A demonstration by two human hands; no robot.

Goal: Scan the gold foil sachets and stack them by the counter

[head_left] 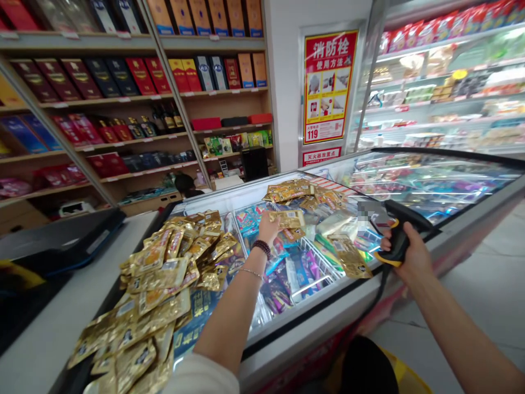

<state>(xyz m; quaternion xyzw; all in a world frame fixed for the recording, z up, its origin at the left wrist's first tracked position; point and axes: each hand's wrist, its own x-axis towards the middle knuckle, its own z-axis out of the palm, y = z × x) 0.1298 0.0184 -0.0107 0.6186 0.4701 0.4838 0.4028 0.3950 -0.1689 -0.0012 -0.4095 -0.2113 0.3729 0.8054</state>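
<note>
While the left hand [267, 229] is reaching out over a glass-topped chest freezer [426, 180], its fingers [275, 219] are pinching a gold foil snack packet [290, 219] closed against the thumb. The right hand [412, 257] is gripping a black-and-yellow handheld barcode scanner [397, 238], fingers [386, 243] wrapped tightly around the handle, with its black cable [380, 290] hanging down. A big heap of gold foil packets [156, 290] is lying across the freezer's near left end, just beside the white bench [49, 328]. A second heap of packets [293, 192] is sitting on the far side of the freezer. Shelves of boxed liquor [110, 76] are standing behind.
</note>
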